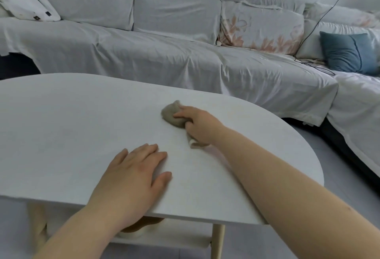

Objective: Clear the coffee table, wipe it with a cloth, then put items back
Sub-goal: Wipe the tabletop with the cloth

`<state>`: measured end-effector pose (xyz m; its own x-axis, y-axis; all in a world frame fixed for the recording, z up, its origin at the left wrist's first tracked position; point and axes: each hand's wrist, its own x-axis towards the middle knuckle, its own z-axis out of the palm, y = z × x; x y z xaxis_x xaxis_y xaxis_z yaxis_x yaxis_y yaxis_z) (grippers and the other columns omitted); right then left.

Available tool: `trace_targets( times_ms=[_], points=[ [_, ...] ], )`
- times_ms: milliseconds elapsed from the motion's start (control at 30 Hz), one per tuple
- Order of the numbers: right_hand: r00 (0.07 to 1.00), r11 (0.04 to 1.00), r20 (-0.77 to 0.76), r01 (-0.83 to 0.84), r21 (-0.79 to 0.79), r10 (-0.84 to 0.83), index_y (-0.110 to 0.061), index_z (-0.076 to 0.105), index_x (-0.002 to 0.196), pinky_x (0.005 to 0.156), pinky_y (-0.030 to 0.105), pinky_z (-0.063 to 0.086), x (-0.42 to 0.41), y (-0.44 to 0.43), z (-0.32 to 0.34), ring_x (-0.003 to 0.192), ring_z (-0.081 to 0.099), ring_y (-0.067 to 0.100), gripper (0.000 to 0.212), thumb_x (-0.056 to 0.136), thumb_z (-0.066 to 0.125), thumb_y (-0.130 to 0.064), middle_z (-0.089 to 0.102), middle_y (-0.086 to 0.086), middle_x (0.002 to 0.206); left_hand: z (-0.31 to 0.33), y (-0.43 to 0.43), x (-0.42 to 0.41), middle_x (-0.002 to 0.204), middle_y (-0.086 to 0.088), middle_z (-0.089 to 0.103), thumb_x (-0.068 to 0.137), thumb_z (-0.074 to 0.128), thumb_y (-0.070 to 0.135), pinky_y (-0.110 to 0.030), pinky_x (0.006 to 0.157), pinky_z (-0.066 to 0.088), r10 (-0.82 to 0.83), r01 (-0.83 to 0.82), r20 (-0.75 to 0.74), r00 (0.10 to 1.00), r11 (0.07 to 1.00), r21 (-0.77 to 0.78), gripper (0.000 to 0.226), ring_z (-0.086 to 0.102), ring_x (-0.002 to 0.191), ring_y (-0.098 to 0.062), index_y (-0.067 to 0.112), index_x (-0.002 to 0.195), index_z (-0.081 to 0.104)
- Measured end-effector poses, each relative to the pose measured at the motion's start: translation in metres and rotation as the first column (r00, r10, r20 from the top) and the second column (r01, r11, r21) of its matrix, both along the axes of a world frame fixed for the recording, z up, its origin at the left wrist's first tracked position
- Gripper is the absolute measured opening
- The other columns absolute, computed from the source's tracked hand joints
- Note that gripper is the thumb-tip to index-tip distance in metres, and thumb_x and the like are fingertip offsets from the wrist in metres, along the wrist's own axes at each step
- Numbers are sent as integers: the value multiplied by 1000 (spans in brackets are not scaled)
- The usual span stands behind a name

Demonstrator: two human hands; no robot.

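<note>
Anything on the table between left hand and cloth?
No. Head view shows only bare tabletop between the left hand and the cloth, which the right hand holds.

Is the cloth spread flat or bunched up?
Bunched: the cloth sits wadded under the right hand, a tail trailing by the wrist.

Two bare hands in shot: the left hand [135, 176] and the right hand [197, 125], fingers smooth and plain. The left forearm [82, 230] runs uncovered to the frame edge, and the right forearm [277, 172] too, with one tiny speck near its lower end.
</note>
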<state>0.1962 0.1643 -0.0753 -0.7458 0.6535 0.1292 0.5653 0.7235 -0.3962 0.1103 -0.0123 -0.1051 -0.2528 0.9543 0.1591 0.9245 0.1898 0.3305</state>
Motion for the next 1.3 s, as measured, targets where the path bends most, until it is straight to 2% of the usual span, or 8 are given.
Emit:
trace_targets(
  times_ms=[200,333,467,1000,1067,1133,1200,1300],
  points=[
    [957,959,72,279,46,-281,-16,44,129,95,25,19,83,15,2,127,38,30,42,89,37,-5,32,8,146,0,-3,-1,151,20,8,87,19,52,-24,112,-3,-9,9,6,1000,1000,-7,51,3,139,0,41,136,14],
    [896,900,89,435,22,-435,-27,33,135,104,26,20,160,-8,-5,134,29,25,45,92,38,-18,17,-1,154,0,-1,0,152,19,7,86,16,52,-25,113,-1,-11,11,-12,1000,1000,-21,52,4,139,-2,40,137,12],
    [850,850,27,527,-3,-526,-27,34,135,109,32,20,190,-29,-4,138,21,21,44,92,41,-23,17,-4,154,-1,-3,-2,151,19,10,87,17,50,-25,113,1,-18,18,9,1000,1000,-17,51,6,139,-3,40,137,14],
    [859,859,-1,512,15,-512,-31,41,130,108,37,22,194,-36,-6,137,20,18,43,88,48,-34,23,-8,152,-1,-6,-3,150,17,18,88,23,46,-28,113,7,-19,19,4,1000,1000,12,48,15,138,-6,39,135,24],
    [844,846,-109,531,41,-525,-25,46,128,109,34,19,196,-38,-8,136,20,21,42,87,52,-27,28,-2,150,1,-7,-1,150,17,21,88,25,45,-28,113,10,-26,26,-7,1000,1000,13,47,18,137,-7,38,135,26],
    [760,820,-412,570,50,-504,-16,55,119,105,27,20,193,-50,-13,133,26,20,33,87,54,-18,37,1,143,2,-11,0,146,16,29,88,30,43,-30,111,17,-21,21,8,1000,998,59,45,25,134,-9,36,132,34],
    [642,841,-679,537,67,-356,-14,62,102,98,21,30,185,-75,-19,122,41,9,20,86,51,-18,51,-8,123,1,-24,4,136,16,42,86,37,41,-29,106,24,-18,5,75,997,985,174,40,33,127,-6,33,124,47],
    [708,906,-706,312,286,-21,-15,58,85,91,16,38,167,-120,-36,102,47,-8,19,88,43,-26,53,-14,102,-11,-51,7,103,9,55,88,43,31,-19,92,32,-56,27,52,997,893,450,31,46,104,-5,14,101,65]
  ],
)
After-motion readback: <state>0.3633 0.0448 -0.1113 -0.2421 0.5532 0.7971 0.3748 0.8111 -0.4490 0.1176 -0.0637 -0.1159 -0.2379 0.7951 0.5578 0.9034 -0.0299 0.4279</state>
